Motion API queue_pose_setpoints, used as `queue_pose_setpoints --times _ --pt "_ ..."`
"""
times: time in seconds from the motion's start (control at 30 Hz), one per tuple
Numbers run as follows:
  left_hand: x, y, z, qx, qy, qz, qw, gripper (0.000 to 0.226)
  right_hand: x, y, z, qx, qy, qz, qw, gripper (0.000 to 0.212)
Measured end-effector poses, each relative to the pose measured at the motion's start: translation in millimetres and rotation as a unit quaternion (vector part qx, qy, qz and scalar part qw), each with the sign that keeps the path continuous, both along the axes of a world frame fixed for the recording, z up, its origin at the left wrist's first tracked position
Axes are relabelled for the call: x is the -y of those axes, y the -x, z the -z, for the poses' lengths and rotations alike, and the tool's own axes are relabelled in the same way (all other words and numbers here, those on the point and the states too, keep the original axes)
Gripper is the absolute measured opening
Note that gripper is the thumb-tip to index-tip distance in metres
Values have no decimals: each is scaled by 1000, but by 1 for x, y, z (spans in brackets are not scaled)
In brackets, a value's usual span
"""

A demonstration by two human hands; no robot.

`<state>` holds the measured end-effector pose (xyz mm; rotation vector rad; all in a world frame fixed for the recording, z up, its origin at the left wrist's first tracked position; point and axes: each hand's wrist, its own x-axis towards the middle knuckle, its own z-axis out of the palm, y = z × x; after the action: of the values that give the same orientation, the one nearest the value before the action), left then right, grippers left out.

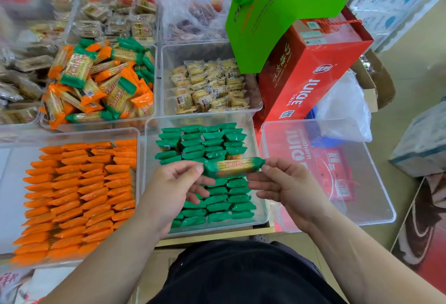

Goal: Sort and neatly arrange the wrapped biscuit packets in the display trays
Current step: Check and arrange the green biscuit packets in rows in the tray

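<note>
Near the front edge of the table (217, 237) sat the green tray (152, 134). Above it, the left hand (173, 183) and right hand (284, 188) each pinched one end of a green packet (233, 166), held level, likely to match the packed rows.

green packet (233, 166): glossy plastic film, crinkled at the ends, clear window mid-body; the orange packets (72, 195) left of the green tray (217, 228) have the same shiny film. Green tray and the right tray (376, 202) beside it: clear hard plastic, smooth, some glare. Behind-right of the green tray, the red box (313, 69) is glossy printed cardboard and the green flap (284, 7) over it is matt card.
</note>
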<state>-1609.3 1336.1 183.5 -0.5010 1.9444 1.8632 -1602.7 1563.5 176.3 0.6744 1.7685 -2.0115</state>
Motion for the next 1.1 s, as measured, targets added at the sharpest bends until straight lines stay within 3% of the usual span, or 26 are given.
queue_pose_setpoints --times 0.17,0.27,0.4,0.5,0.57,0.73,0.9,0.97,1.1 --pt "-15 9 18 -19 34 7 999 9 -6 4 5 9 50 53 997 26" --pt "-26 15 35 -25 102 35 994 13 -10 7 17 0 13 72 997 7" --pt "-37 33 56 -44 157 84 983 21 -17 19 35 -5 -21 71 997 32" --pt "-41 55 71 -75 173 106 976 22 -22 28 46 -41 -65 55 996 28" --pt "-42 74 84 -114 217 123 962 21 -28 33 48 -91 -154 32 983 22" --pt "-48 112 120 -219 385 243 863 22 -38 40 49 -250 -371 -69 892 24" --pt "-68 129 132 -243 488 342 765 26 -35 42 65 -341 -435 -186 813 22" --pt "-70 130 136 -255 498 342 755 22 -29 44 73 -367 -462 -231 774 23" --pt "-69 132 142 -264 482 324 770 12 -21 49 89 -388 -503 -300 712 26"
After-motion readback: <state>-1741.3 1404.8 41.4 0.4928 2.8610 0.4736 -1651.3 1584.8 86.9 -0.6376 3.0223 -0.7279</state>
